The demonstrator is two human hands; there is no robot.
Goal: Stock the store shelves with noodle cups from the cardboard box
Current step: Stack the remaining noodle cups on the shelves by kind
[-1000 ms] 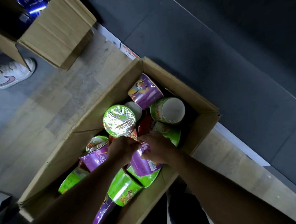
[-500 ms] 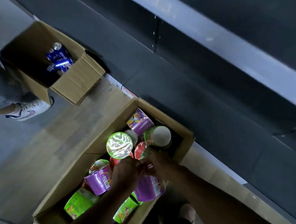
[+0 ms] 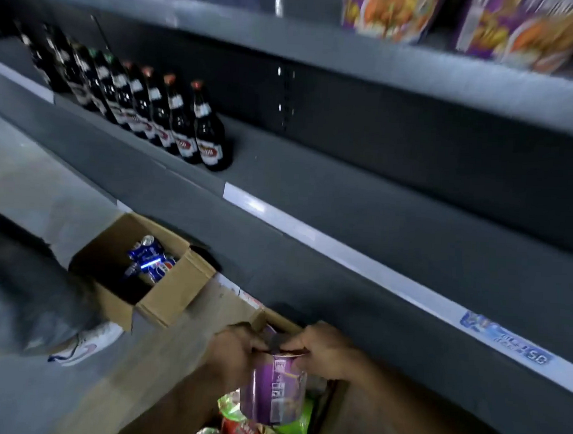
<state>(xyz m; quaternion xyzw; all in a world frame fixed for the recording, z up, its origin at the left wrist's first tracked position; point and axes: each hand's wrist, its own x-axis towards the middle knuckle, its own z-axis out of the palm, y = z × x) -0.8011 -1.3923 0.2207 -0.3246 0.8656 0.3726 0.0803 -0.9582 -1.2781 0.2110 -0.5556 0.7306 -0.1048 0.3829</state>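
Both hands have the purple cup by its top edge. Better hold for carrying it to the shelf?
Probably wrap the purple cup round its side wall at mid-height, from the right, where the wall is bare. It hangs roughly upright, and left hand and right hand only pinch its top edge.

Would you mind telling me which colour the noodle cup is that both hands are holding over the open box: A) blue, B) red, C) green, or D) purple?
D: the left hand and the right hand both grip the top of a purple noodle cup.
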